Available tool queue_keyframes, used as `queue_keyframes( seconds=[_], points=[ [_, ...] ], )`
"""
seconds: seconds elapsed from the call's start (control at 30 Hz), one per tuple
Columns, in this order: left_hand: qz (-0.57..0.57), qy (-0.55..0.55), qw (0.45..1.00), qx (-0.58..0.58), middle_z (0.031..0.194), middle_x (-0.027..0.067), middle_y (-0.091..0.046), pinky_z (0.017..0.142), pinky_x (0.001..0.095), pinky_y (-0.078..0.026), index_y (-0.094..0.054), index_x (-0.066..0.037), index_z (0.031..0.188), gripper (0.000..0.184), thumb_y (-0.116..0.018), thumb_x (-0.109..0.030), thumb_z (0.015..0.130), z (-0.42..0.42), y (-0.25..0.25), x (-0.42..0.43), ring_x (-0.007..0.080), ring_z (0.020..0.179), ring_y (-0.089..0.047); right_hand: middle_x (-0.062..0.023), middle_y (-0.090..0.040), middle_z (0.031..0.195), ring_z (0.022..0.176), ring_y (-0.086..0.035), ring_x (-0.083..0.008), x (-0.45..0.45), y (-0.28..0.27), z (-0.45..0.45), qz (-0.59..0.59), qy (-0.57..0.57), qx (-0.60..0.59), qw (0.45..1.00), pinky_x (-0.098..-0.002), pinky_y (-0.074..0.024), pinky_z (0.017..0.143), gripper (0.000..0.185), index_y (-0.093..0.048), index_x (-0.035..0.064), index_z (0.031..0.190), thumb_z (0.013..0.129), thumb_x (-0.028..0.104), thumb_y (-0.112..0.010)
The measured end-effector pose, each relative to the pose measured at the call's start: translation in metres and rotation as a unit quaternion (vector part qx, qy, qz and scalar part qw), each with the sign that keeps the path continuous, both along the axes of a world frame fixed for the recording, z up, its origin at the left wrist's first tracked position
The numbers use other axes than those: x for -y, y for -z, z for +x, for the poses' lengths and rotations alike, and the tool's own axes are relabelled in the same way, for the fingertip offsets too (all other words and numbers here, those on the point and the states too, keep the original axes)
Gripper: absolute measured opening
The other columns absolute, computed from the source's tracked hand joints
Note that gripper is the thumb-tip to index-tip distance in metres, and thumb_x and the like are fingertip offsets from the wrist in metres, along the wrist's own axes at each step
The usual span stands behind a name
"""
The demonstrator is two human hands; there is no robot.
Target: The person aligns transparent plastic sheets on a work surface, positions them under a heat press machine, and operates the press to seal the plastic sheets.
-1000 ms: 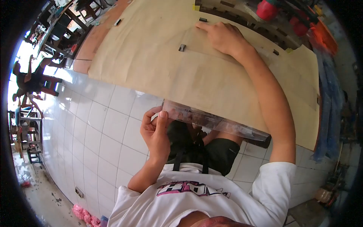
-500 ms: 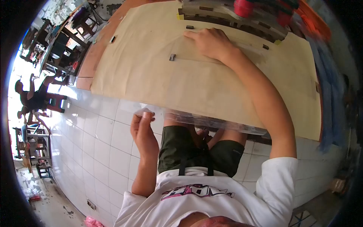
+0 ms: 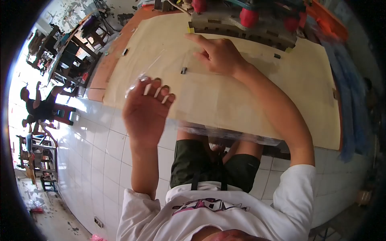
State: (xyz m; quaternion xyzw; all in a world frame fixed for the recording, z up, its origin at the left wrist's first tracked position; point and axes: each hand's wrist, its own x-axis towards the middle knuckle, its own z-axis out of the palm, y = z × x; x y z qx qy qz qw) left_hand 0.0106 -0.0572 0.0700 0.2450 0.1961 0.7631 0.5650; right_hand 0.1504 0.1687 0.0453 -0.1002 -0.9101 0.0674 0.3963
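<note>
A sheet of clear plastic film [image 3: 193, 94] lies over a large tan sheet [image 3: 313, 92] on the table in front of me. My left hand [image 3: 146, 110] is raised over the near left edge, palm facing me. Crumpled film bunches at its thumb and fingertips, and a lifted film edge slants up from there. My right hand [image 3: 221, 56] is over the far part of the film, index finger stretched out to the left and thumb apart. It appears to hold nothing. A small dark block [image 3: 183, 70] sits between the hands.
A machine with a slotted metal base [image 3: 241, 33] and red knobs [image 3: 249, 17] stands at the far edge. More small dark blocks, one at right [image 3: 277, 56], dot the tan sheet. Blue cloth [image 3: 350, 100] hangs at right. A person [image 3: 40, 98] sits far left.
My left hand has risen from below the table edge to above the sheet, drawing the film up. My right thumb now shows apart. The view has shifted slightly.
</note>
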Motion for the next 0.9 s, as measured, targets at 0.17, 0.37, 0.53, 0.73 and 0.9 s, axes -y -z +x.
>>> queue_keyframes(
  seconds=[0.17,0.37,0.53,0.73,0.9],
  points=[
    [-0.024,0.094,0.995,0.023,0.092,0.0053,-0.061,0.085,0.0392,-0.043,-0.062,-0.011,0.104,0.029,-0.042,-0.032,0.103,0.024,-0.001,-0.024,0.0218,0.087,-0.057,-0.0033,-0.059,0.059,0.055,-0.058,-0.0089,0.042,-0.064,0.017,-0.222,-0.147,0.044,0.963,-0.0261,-0.0491,0.055,0.058,-0.053,0.0162,0.136,0.082,0.000,-0.065],
    [0.016,0.174,0.982,-0.069,0.090,0.0077,-0.061,0.081,0.0387,-0.045,-0.058,-0.005,0.102,0.041,-0.040,-0.042,0.104,0.042,-0.016,-0.025,0.0232,0.083,-0.057,-0.0037,-0.064,0.066,0.056,-0.059,-0.0092,0.042,-0.073,0.023,-0.208,-0.202,0.043,0.956,-0.0256,-0.0491,0.055,0.026,-0.068,0.0088,0.111,0.085,0.005,-0.065],
    [0.206,-0.055,0.862,-0.459,0.089,0.0133,-0.060,0.071,0.0315,-0.048,-0.056,0.001,0.102,0.041,-0.069,-0.035,0.089,0.035,-0.005,0.015,0.0205,0.085,-0.061,-0.0076,-0.071,0.081,0.064,-0.067,-0.0150,0.042,-0.106,0.045,-0.284,-0.187,0.028,0.940,-0.0274,-0.0532,0.064,0.019,-0.069,0.0048,0.105,0.090,0.013,-0.062],
    [0.148,-0.404,0.571,-0.699,0.143,0.0252,-0.041,0.104,0.0465,-0.041,-0.037,-0.002,0.142,0.093,-0.088,-0.019,0.066,0.028,-0.033,-0.010,0.0414,0.131,-0.042,-0.0011,-0.064,0.087,0.076,-0.061,-0.0053,0.039,-0.134,0.063,-0.383,-0.285,-0.037,0.878,-0.0207,-0.0473,0.060,0.008,-0.065,0.0012,0.099,0.095,0.005,-0.059],
    [0.263,-0.361,0.567,-0.693,0.144,0.0240,-0.042,0.102,0.0450,-0.044,-0.044,-0.006,0.142,0.073,-0.076,-0.008,0.077,0.036,-0.043,-0.063,0.0414,0.127,-0.048,-0.0059,-0.070,0.089,0.078,-0.065,-0.0096,0.039,-0.148,0.080,-0.358,-0.236,0.028,0.903,-0.0218,-0.0505,0.067,0.021,-0.065,-0.0006,0.112,0.095,0.010,-0.061]
  ],
)
